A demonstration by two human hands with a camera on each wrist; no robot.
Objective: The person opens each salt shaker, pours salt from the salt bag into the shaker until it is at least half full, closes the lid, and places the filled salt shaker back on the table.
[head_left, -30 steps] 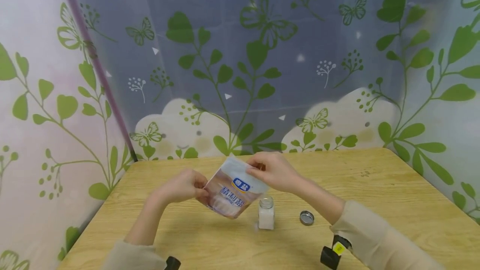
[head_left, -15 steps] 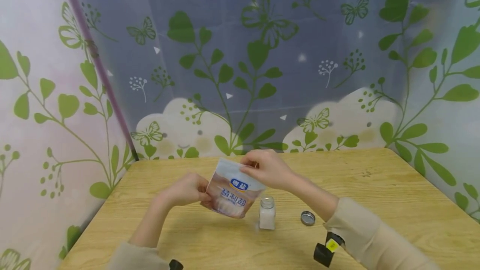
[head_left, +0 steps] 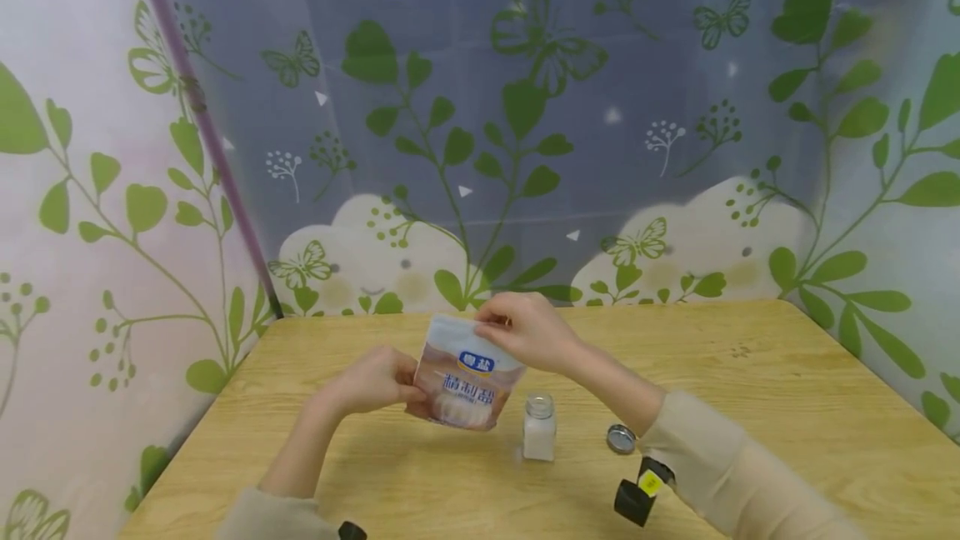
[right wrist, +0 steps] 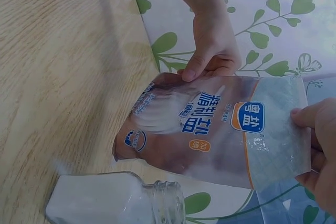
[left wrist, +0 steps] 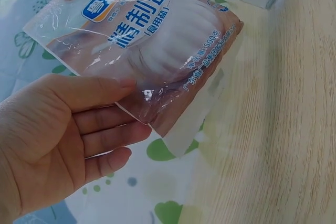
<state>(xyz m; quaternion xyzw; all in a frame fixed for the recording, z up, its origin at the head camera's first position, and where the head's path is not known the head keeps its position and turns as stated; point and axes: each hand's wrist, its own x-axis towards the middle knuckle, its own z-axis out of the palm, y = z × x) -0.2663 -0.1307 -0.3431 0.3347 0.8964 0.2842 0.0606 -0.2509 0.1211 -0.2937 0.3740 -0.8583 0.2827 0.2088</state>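
Observation:
A printed salt bag (head_left: 467, 386), pale blue at the top and brownish-pink below, is held up by both hands, close over the table. My left hand (head_left: 377, 380) pinches its lower left side, thumb on the printed front, as the left wrist view shows. My right hand (head_left: 534, 330) pinches the pale top edge near its right corner. Just right of the bag stands an uncapped glass jar (head_left: 539, 432), upright, with white grains inside. In the right wrist view the jar's threaded mouth (right wrist: 170, 203) is bare.
A round metal lid (head_left: 621, 439) lies on the wooden table (head_left: 750, 407) right of the jar, near my right forearm. A little white spill (head_left: 517, 457) shows at the jar's base. A patterned curtain (head_left: 420, 123) stands behind the table and along its sides.
The bag has turned from a slanted pose to nearly upright and shifted slightly left, away from the jar. My right hand moved left and up with it; both hands keep their grip.

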